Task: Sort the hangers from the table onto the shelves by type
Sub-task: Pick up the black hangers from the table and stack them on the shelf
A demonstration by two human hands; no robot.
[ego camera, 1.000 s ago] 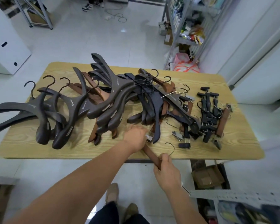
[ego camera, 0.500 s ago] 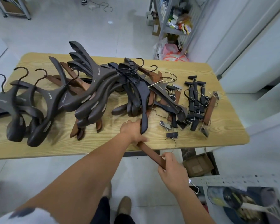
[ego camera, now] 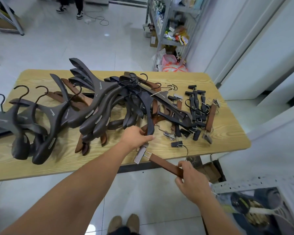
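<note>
Brown flat-bar clip hanger (ego camera: 166,165) bore a steel clip (ego camera: 140,156) at its end, right hand (ego camera: 192,182) clamped on it, left hand (ego camera: 137,136) curled against dark hangers (ego camera: 98,114), grip could not be told

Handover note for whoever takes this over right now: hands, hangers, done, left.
Hands: the right hand grips the brown clip hanger, which hangs half off the table at its near edge. The left hand pinches the tip of a dark hanger at the pile's edge.
Things: coat hangers are piled left and centre, small clip hangers right.
Done: nothing visibly shelved.
Left: the whole pile.
</note>
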